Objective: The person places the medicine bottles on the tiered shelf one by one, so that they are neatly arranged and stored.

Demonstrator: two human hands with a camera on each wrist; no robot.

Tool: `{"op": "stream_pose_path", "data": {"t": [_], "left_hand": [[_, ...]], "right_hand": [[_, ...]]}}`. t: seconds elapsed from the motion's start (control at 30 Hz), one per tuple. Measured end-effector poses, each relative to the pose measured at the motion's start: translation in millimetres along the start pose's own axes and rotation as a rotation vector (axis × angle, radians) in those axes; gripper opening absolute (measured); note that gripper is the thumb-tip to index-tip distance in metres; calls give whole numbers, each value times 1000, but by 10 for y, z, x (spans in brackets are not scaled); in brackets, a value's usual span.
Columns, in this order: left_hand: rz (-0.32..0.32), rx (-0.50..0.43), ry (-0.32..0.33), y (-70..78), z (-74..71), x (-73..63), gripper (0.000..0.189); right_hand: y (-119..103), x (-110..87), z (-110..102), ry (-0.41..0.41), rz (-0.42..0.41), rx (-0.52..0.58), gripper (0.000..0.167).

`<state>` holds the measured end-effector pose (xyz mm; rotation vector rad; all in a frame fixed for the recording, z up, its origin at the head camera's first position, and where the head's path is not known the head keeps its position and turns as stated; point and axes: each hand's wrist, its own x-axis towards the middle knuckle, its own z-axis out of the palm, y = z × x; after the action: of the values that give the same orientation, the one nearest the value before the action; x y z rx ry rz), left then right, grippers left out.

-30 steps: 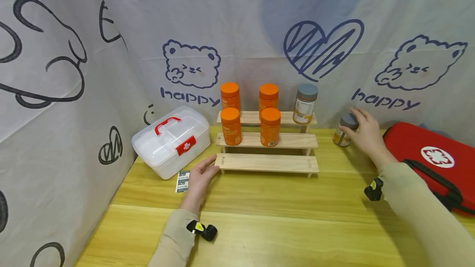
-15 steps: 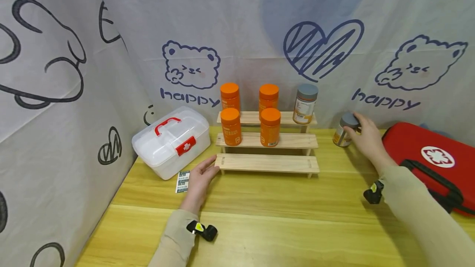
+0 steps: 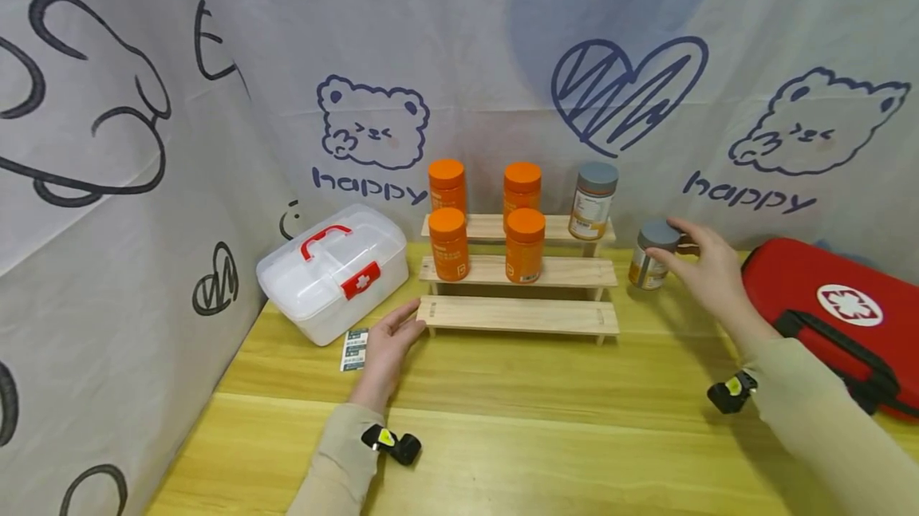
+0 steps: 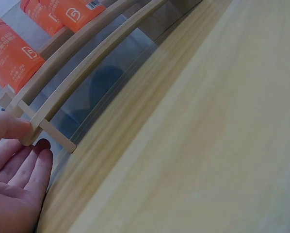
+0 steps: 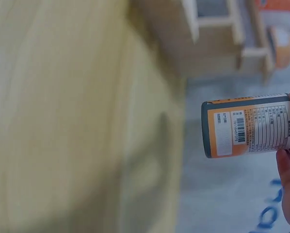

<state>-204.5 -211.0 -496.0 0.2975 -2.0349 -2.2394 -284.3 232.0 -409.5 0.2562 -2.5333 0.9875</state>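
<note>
My right hand (image 3: 707, 269) grips a supplement jar (image 3: 648, 267) by its grey lid, thumb on the near side and fingers behind. The jar, with its orange-and-white label and barcode, is upright to the right of the shelf; the right wrist view shows the jar (image 5: 249, 127) close up. At the left end of the three-step wooden shelf (image 3: 517, 315), my left hand (image 3: 388, 344) holds the corner of the lowest step. The left wrist view shows thumb and fingertips of that hand (image 4: 19, 174) at the plank's end. Several orange jars (image 3: 449, 249) and another grey-lidded jar (image 3: 593, 201) stand on the upper two steps.
A clear plastic box (image 3: 333, 273) with a red handle and latch stands left of the shelf. Beside it lies a small printed card (image 3: 354, 350). A red first-aid case (image 3: 847, 309) sits at the right, by my right forearm. A printed curtain (image 3: 488, 61) hangs behind.
My right hand has closed around the grey-lidded jar and moved it slightly to the left, toward the shelf. The left hand has stayed at the shelf's end.
</note>
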Motion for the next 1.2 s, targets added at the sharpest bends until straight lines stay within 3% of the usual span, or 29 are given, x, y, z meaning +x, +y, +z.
{"op": "stream_pose_path", "data": {"t": [0.23, 0.53, 0.7, 0.97, 1.2], "left_hand": [[3, 10, 0, 30, -12, -4, 42], [17, 6, 14, 9, -9, 11, 41], [5, 14, 14, 17, -3, 5, 41], [-3, 15, 13, 20, 7, 7, 40], [4, 7, 6, 11, 5, 4, 42]], "right_hand": [[-413, -16, -16, 125, -119, 76, 56], [-704, 17, 110, 94, -222, 152, 55], [-769, 35, 206, 70, -230, 173, 55], [-726, 41, 364, 119, -263, 229, 56], [-715, 11, 400, 109, -216, 236, 56]]}}
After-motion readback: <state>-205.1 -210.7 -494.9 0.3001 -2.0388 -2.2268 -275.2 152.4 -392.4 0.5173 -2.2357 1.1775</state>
